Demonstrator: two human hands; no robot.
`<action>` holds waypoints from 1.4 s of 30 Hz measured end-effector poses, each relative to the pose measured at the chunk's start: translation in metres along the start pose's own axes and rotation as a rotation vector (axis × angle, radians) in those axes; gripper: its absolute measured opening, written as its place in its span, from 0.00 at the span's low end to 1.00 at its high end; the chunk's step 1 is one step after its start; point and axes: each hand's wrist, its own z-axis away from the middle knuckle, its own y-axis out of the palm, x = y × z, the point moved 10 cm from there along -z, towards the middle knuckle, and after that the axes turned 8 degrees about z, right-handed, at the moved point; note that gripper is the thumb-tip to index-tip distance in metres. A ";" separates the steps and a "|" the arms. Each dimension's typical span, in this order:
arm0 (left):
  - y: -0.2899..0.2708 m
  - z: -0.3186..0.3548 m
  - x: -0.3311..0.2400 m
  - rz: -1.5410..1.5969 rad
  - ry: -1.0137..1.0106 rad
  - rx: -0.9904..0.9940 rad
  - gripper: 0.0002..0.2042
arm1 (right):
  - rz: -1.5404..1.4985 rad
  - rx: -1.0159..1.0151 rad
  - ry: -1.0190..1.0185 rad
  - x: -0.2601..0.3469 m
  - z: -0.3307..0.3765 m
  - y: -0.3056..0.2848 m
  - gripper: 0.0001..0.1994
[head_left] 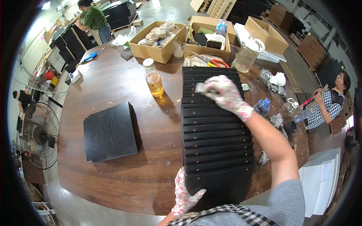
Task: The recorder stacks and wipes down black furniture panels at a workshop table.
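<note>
1. Head view looks down on a staggered row of black wood-grain panels (215, 132) lying on the brown worktop (113, 86), each one overlapping the next like shingles, with small holes along their exposed edges.
2. Left hand (185, 194), in a floral glove, has its grip spread flat against the near corner of the closest panel, bracing it at the worktop's edge.
3. Right hand (226, 94), also gloved, is at the far end of the row, its grip pinched around a small grey tool (200, 88) pressed to a panel edge; what the tool is cannot be told.
4. Risk: the nearest panel seems to overhang the worktop, so if the left hand eases off, the row could slide toward the person.
5. Risk: a capped bottle of amber liquid (154, 78) stands just left of the row's far end; a sideways sweep of the right arm might knock it over onto the panels.
6. Another stack of black panels (110, 132) lies well left of the row.
</note>
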 end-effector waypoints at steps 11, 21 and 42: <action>-0.001 0.004 0.005 -0.005 0.041 -0.026 0.48 | -0.007 -0.005 -0.023 0.001 0.003 0.006 0.06; -0.005 0.003 0.003 0.025 0.015 -0.022 0.47 | 0.180 0.000 0.436 -0.107 0.081 -0.069 0.09; 0.001 0.004 0.010 0.004 -0.004 -0.006 0.51 | 0.301 -0.023 0.436 -0.126 0.084 -0.063 0.09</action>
